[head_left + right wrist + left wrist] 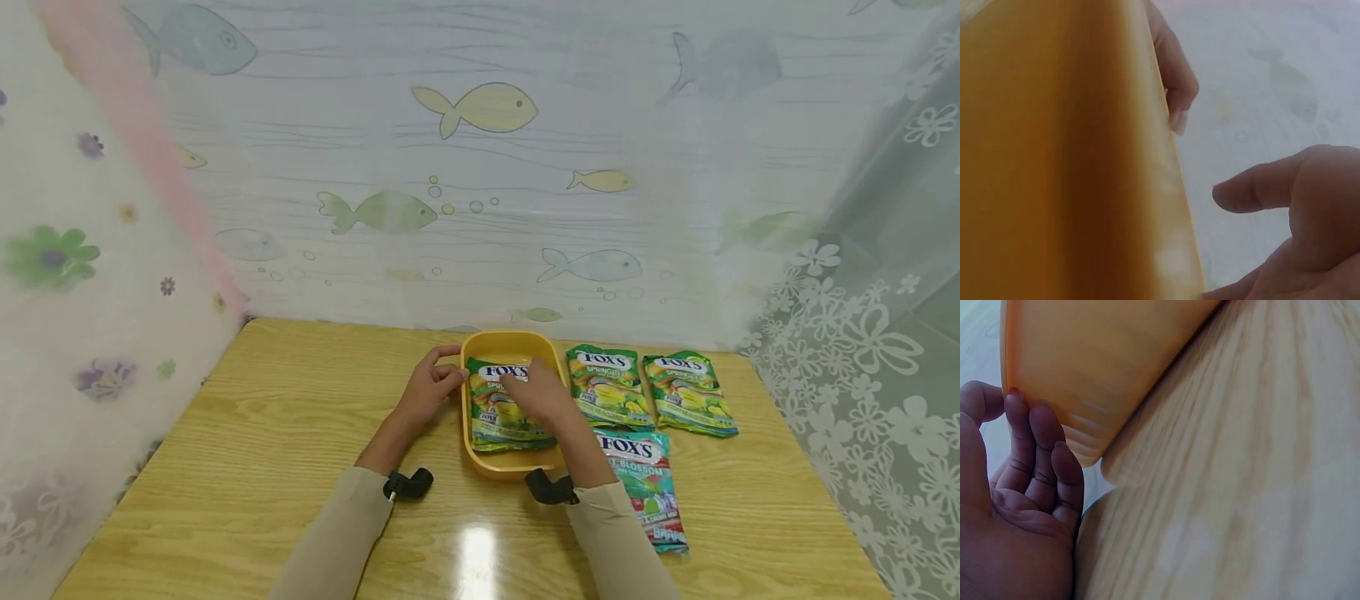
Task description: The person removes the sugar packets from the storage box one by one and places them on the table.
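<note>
A yellow plastic tub stands on the table, and a green FOX'S candy bag lies face up inside it. My left hand pinches the tub's left rim, its thumb at the edge and fingertips against the outer wall. Over the bag in the tub is my right hand, reaching in across the right side. Its thumb is extended in the right wrist view; the other fingers are largely hidden, so contact with the bag cannot be made out.
To the tub's right lie two more green candy bags, a nearer one and a farther one. A teal and red FOX'S bag lies in front, partly behind my right forearm. A fish-patterned curtain borders the wooden table.
</note>
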`<move>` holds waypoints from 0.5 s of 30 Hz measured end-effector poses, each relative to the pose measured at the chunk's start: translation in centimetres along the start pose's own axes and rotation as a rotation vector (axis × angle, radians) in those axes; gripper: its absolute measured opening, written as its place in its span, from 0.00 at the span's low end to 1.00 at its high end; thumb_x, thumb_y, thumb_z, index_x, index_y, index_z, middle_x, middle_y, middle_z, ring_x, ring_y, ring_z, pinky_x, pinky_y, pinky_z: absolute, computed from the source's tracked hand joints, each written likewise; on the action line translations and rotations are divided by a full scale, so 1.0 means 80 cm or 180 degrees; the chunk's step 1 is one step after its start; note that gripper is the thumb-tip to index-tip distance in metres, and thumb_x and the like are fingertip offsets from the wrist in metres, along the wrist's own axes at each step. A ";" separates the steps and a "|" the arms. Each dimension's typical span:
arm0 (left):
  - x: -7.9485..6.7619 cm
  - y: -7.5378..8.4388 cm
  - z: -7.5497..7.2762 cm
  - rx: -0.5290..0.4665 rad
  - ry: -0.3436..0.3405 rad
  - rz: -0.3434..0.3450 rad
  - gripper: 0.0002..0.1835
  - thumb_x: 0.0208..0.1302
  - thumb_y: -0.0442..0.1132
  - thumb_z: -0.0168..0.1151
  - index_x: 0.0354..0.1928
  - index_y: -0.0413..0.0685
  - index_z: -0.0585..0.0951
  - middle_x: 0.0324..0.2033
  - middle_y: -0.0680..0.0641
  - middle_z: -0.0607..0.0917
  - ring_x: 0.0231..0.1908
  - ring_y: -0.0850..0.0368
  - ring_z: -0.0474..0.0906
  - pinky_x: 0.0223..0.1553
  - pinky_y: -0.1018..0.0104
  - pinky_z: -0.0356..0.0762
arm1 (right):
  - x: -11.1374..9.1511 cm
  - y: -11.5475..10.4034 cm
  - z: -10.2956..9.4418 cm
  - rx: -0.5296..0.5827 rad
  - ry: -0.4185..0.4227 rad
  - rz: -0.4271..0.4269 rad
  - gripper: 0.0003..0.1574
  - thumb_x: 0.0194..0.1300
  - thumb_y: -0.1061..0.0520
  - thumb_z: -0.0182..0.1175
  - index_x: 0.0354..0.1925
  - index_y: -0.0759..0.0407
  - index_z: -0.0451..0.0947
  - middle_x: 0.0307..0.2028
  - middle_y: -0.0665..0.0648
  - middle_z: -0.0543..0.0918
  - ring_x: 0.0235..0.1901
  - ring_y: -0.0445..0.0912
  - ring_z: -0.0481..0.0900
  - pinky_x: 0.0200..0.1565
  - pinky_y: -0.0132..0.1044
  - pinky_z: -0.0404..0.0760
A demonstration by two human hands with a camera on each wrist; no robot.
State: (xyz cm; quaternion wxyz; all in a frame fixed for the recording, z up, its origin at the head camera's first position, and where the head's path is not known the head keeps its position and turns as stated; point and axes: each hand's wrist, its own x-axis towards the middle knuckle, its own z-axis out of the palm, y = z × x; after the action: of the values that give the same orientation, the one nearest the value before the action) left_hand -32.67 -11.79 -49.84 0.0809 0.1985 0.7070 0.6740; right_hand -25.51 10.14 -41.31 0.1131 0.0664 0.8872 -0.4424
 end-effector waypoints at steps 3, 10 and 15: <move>0.001 -0.001 0.000 -0.0006 0.0010 -0.0004 0.26 0.80 0.37 0.60 0.75 0.46 0.69 0.38 0.38 0.88 0.34 0.46 0.79 0.42 0.61 0.78 | 0.001 0.002 -0.004 0.0111 0.0020 -0.0003 0.54 0.81 0.43 0.53 0.82 0.75 0.41 0.81 0.76 0.50 0.78 0.70 0.57 0.71 0.64 0.67; 0.000 -0.001 0.000 -0.0013 0.0023 -0.0024 0.26 0.79 0.36 0.60 0.75 0.46 0.69 0.36 0.41 0.88 0.34 0.46 0.79 0.42 0.62 0.77 | 0.003 0.003 -0.016 0.0541 0.0005 0.0114 0.49 0.82 0.46 0.54 0.83 0.71 0.46 0.34 0.65 0.79 0.18 0.51 0.71 0.25 0.44 0.75; 0.000 0.001 0.001 -0.0032 0.0014 -0.0030 0.26 0.80 0.36 0.60 0.75 0.47 0.69 0.35 0.43 0.88 0.34 0.46 0.78 0.42 0.62 0.77 | 0.003 0.005 -0.023 0.0602 -0.0044 0.0153 0.49 0.81 0.46 0.54 0.83 0.69 0.47 0.28 0.59 0.73 0.15 0.44 0.56 0.22 0.39 0.66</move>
State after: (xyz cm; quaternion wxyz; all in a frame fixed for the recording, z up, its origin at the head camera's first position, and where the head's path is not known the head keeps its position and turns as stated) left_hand -32.62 -11.73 -49.80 0.0834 0.1933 0.7047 0.6776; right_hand -25.92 11.83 -40.62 0.1230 0.0950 0.8388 -0.5217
